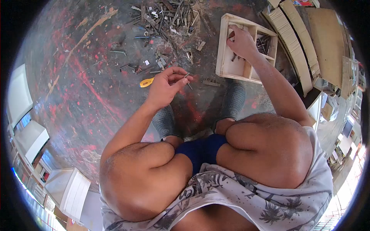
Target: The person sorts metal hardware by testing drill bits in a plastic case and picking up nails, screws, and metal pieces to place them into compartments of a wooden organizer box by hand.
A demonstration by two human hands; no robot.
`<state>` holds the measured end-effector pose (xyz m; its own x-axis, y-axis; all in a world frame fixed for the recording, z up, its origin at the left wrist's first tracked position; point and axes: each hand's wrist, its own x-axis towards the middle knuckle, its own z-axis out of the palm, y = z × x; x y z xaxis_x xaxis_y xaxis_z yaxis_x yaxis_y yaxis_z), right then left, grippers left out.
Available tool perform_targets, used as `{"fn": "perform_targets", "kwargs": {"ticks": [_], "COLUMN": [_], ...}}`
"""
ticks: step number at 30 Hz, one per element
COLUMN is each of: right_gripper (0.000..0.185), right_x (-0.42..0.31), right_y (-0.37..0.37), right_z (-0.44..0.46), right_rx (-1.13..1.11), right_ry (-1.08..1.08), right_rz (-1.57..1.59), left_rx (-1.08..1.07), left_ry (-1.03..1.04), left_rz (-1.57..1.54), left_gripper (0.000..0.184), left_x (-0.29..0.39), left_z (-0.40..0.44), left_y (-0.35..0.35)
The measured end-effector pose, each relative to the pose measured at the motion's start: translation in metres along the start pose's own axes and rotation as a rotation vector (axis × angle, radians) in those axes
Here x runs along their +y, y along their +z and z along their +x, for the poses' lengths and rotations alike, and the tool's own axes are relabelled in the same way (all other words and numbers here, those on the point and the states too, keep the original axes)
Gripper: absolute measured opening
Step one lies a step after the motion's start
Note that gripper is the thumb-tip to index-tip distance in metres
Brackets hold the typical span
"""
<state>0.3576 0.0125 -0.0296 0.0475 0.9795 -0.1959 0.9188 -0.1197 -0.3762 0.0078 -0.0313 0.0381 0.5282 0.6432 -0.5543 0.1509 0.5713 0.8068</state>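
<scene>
Between the thumb and fingers of my left hand is a thin metal piece, like a screw or nail. My right hand reaches into the wooden divided box, over its left compartment; its fingers are bent together, and what they hold is too hidden to name. A few small dark pieces lie below those fingers in the box. Dark screws or nails fill a compartment on the right. A yellow handle lies on the floor just left of my left hand.
A pile of metal scraps covers the floor at the top, with loose bits below it. My shoes stand below the box. Cardboard pieces lie at the right, and white boxes at the far left.
</scene>
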Motion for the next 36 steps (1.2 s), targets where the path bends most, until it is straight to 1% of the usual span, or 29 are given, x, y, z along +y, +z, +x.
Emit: {"fn": "perform_targets", "kwargs": {"ticks": [3, 4, 6, 7, 8, 11, 13, 16, 18, 19, 21, 22, 24, 26, 27, 28, 30, 33, 36], "right_gripper": [0.053, 0.047, 0.044, 0.042, 0.036, 0.035, 0.029, 0.025, 0.027, 0.028, 0.027, 0.027, 0.029, 0.033, 0.035, 0.037, 0.033, 0.030, 0.028], "right_x": [-0.007, -0.011, -0.029, -0.040, -0.056, -0.087, -0.109, -0.121, -0.114, -0.109, -0.091, -0.077, -0.010, 0.019, 0.045, 0.069, 0.084, 0.083, 0.074], "right_y": [-0.011, -0.015, -0.027, -0.038, -0.048, -0.047, -0.043, -0.034, -0.033, -0.035, -0.048, -0.053, -0.046, -0.069, -0.080, -0.088, -0.103, -0.119, -0.109], "right_z": [-0.002, -0.002, -0.007, -0.013, -0.018, -0.040, -0.060, -0.075, -0.078, -0.078, -0.067, -0.059, -0.043, -0.039, -0.036, -0.034, -0.042, -0.042, -0.046], "right_rx": [-0.007, 0.044, 0.025, 0.015, -0.086, -0.367, -0.592, -1.141, -1.148, -1.151, -1.029, -0.970, -0.720, -0.420, -0.392, -0.364, -0.271, -0.364, -0.156], "right_ry": [0.058, 0.017, -0.050, -0.079, -0.080, -0.224, -0.324, -0.162, -0.182, -0.194, -0.076, -0.023, 0.069, 0.284, 0.281, 0.278, 0.396, 0.585, 0.201], "right_rz": [0.003, -0.093, 0.060, 0.134, 0.213, 0.472, 0.550, 0.659, 0.635, 0.624, 0.611, 0.608, 0.802, 0.734, 0.664, 0.595, 0.536, 0.150, -0.372], "left_rx": [0.029, 0.036, 0.050, 0.057, 0.060, 0.025, -0.011, -0.083, -0.154, -0.175, -0.204, -0.188, -0.150, -0.102, -0.072, -0.037, 0.028, 0.135, 0.204], "left_ry": [0.034, 0.041, 0.054, 0.029, 0.006, -0.009, -0.032, -0.096, -0.115, -0.097, -0.065, -0.053, -0.036, -0.034, -0.036, -0.002, 0.062, 0.000, 0.126], "left_rz": [-0.058, -0.075, -0.110, -0.118, -0.125, -0.137, -0.086, 0.046, 0.102, 0.058, -0.031, -0.019, 0.011, 0.060, 0.086, 0.181, 0.369, 0.632, 0.914], "left_gripper": [0.027, 0.027, 0.027, 0.029, 0.031, 0.035, 0.036, 0.039, 0.041, 0.041, 0.040, 0.040, 0.041, 0.039, 0.038, 0.037, 0.036, 0.035, 0.036], "left_x": [-0.003, -0.004, -0.005, -0.003, 0.000, -0.001, -0.002, 0.000, 0.005, 0.001, -0.014, -0.019, -0.023, -0.017, -0.015, -0.016, -0.017, -0.017, -0.032], "left_z": [-0.002, -0.001, -0.001, -0.002, -0.002, 0.000, 0.000, -0.001, -0.006, -0.006, -0.003, -0.002, 0.000, 0.002, 0.003, 0.004, 0.010, 0.015, 0.020], "left_y": [-0.003, -0.004, -0.006, -0.006, -0.006, -0.006, -0.006, -0.001, 0.004, 0.004, 0.003, 0.001, -0.005, -0.011, -0.016, -0.021, -0.033, -0.047, -0.059]}}
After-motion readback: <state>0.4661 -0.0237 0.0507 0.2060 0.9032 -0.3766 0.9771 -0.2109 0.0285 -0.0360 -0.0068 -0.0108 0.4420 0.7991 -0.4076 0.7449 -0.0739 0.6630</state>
